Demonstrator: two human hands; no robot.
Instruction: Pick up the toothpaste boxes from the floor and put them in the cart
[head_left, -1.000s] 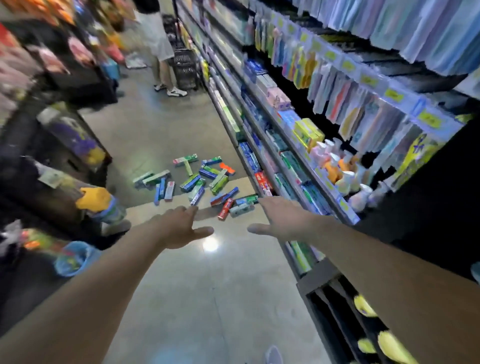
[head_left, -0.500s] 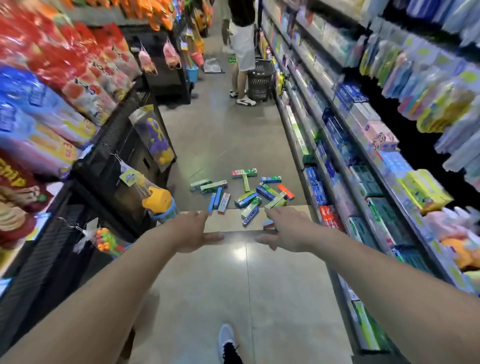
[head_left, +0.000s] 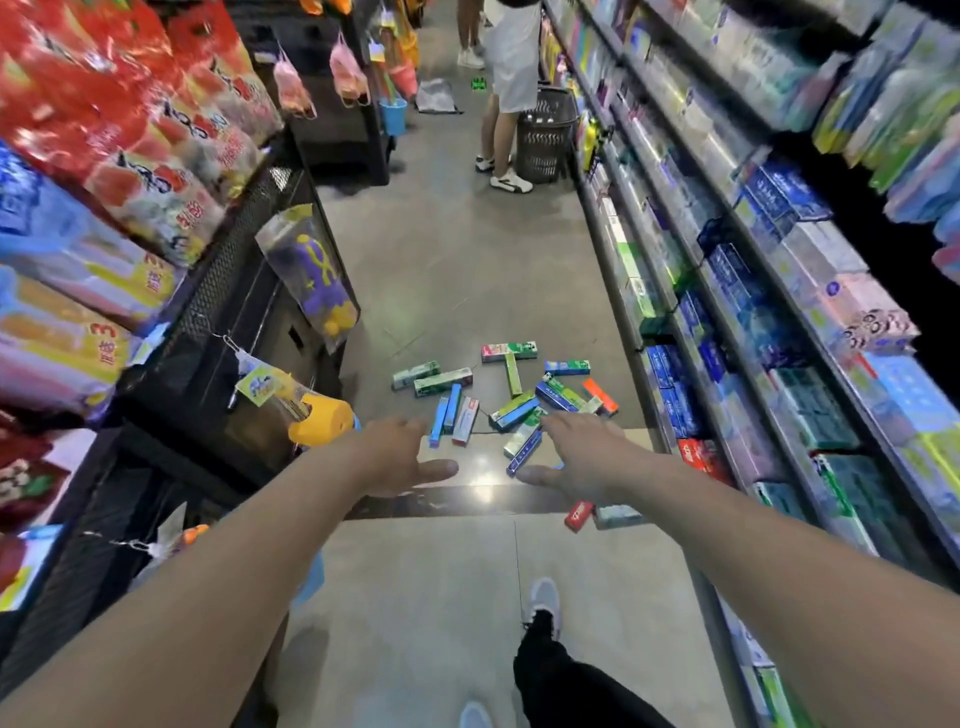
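Note:
Several toothpaste boxes (head_left: 511, 395) in green, blue, red and orange lie scattered on the aisle floor ahead of me. A red box (head_left: 579, 514) and a pale one lie closer, under my right forearm. My left hand (head_left: 400, 457) and my right hand (head_left: 574, 454) are stretched forward side by side above the floor, fingers straight and thumbs pointing inward, holding nothing. No cart shows in this view.
Shelves of boxed goods (head_left: 753, 312) run along the right. Snack bags (head_left: 104, 156) and black racks line the left. A person in white (head_left: 511, 78) stands far down the aisle beside a black basket (head_left: 548, 132). My leg and shoe (head_left: 543, 608) are below.
The view swung from the right shelf toward the aisle's middle and I stepped closer to the boxes. Both hands stay stretched forward, now nearer the pile.

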